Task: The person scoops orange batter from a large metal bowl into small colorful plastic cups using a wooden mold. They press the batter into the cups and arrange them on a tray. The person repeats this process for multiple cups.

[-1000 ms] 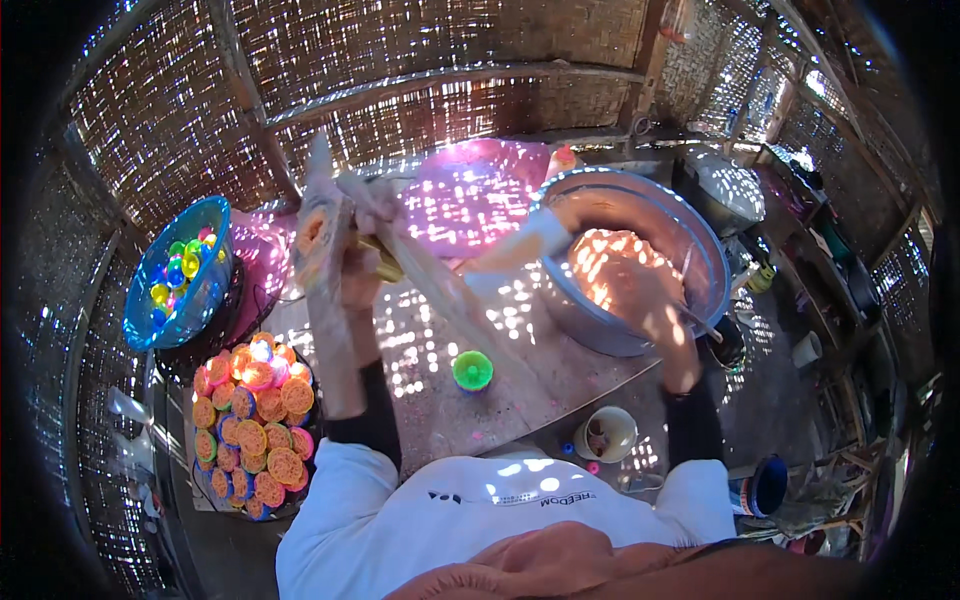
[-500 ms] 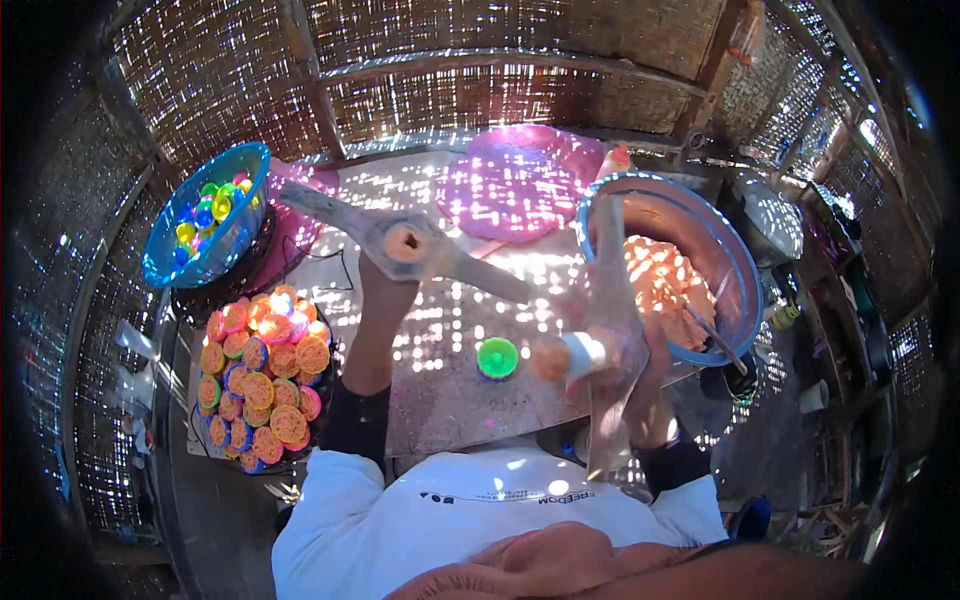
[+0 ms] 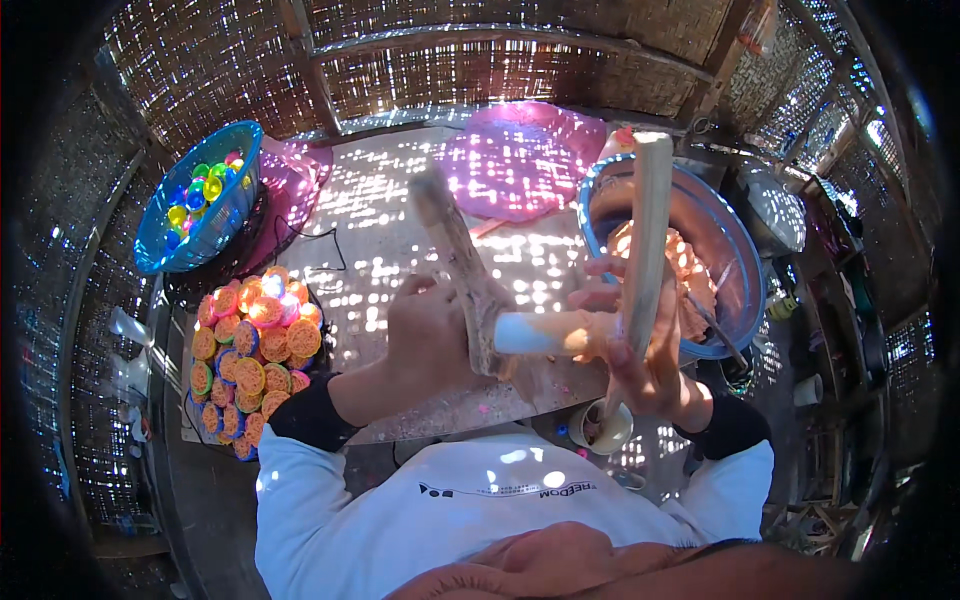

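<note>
My left hand [image 3: 425, 330] grips a wooden press piece [image 3: 450, 235] with a long bar slanting up toward the back. My right hand [image 3: 650, 370] holds a second piece with an upright pale wooden bar [image 3: 648, 230] and a white-and-tan cylinder [image 3: 535, 332]. The cylinder lies sideways, its left end against the left-hand piece. Both are held above the worktable [image 3: 375, 240]. Right behind my right hand stands a large basin [image 3: 735, 270] of orange paste [image 3: 692, 270] with a utensil in it. The green cup seen earlier is hidden or out of sight.
A blue basket [image 3: 158, 240] of coloured balls is at back left. Stacked orange lattice discs [image 3: 250, 375] with coloured rims sit front left. A pink plastic sheet [image 3: 510, 150] lies at the back, a cream bucket [image 3: 615, 438] below the front edge, a metal pot [image 3: 770, 215] at right.
The two wooden pieces have been turned and brought together. My left hand has swung round, its bar now pointing back; the cylinder in my right hand has moved left against it.
</note>
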Available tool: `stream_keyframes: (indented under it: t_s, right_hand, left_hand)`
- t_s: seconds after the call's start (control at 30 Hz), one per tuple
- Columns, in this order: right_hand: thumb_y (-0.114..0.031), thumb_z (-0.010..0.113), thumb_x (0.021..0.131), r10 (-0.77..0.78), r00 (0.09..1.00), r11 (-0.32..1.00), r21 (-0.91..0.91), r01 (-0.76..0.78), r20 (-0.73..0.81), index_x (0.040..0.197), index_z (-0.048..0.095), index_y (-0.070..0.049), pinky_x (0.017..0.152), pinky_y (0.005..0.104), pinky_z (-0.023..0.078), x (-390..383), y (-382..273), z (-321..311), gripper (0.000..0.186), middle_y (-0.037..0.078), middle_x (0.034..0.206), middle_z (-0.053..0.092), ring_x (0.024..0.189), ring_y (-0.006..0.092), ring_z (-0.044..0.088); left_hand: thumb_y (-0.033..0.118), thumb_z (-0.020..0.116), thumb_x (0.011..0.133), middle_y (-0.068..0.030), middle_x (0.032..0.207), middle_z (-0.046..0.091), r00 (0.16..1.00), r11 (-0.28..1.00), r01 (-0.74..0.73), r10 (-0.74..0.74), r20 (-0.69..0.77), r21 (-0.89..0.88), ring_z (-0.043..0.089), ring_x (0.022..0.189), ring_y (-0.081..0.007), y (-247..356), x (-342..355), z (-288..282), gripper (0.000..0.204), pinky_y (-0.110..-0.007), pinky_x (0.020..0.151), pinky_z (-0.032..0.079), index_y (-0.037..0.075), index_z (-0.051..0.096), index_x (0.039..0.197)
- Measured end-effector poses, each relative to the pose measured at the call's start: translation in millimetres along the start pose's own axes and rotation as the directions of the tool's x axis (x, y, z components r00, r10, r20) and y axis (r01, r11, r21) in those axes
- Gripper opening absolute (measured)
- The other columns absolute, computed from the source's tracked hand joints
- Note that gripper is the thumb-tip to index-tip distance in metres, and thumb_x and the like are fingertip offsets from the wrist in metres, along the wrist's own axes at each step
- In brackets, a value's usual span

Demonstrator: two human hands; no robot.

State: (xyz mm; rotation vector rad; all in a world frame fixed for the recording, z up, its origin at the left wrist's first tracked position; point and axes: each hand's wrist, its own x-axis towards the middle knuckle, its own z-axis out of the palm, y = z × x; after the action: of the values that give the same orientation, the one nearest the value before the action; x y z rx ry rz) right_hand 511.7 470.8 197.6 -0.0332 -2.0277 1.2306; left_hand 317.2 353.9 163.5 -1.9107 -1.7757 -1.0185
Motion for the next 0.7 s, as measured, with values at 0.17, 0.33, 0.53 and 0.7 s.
stream_keyframes:
  t_s: [0.17,0.33,0.53,0.7]
  right_hand:
    - [-0.034,0.061,0.077,-0.063,0.980,0.953,-0.281,0.115,0.188,0.132,0.012,0.003,0.084,0.0415,0.045,-30.2,21.2,5.7,0.082,0.025,0.124,0.034,0.108,0.0329,0.046]
    - [-0.027,0.069,0.072,0.278,0.946,0.922,-0.323,-0.213,0.170,0.134,0.011,0.002,0.083,0.0397,0.045,-40.7,12.4,12.8,0.090,0.021,0.127,0.034,0.109,0.0281,0.046]
    - [-0.044,0.066,0.074,0.682,0.453,0.301,0.344,-0.889,0.574,0.133,0.026,0.001,0.079,0.0337,0.044,-30.1,35.4,-34.5,0.085,0.016,0.128,0.039,0.108,0.0213,0.045]
    - [-0.046,0.056,0.078,0.699,0.524,0.516,0.164,-0.841,0.487,0.126,0.037,0.001,0.078,0.0281,0.041,-15.7,19.6,-51.7,0.070,0.011,0.108,0.050,0.095,0.0165,0.047]
  left_hand:
    - [0.033,0.070,0.058,-0.0012,0.068,0.055,0.974,0.986,0.138,-0.118,0.194,-0.090,0.056,0.059,-0.0182,32.9,-14.3,20.0,0.034,-0.035,0.064,0.043,0.018,0.062,0.087]
    - [0.031,0.072,0.059,-0.0035,0.069,0.058,0.969,0.935,0.220,-0.176,0.176,-0.278,0.059,0.063,-0.0204,29.5,-29.2,55.6,0.032,-0.033,0.064,0.045,0.017,0.062,0.086]
    - [0.018,0.079,0.057,-0.0112,0.096,0.062,0.960,0.841,0.277,-0.263,0.097,-0.465,0.062,0.081,-0.0195,-10.6,17.3,46.3,0.054,-0.026,0.067,0.049,0.004,0.056,0.104]
    - [0.036,0.071,0.063,-0.0099,0.127,0.044,0.995,0.453,-0.054,0.104,-0.007,-0.890,0.046,0.114,-0.0189,-77.2,54.8,37.3,0.077,-0.036,0.090,0.041,0.007,0.039,0.127]
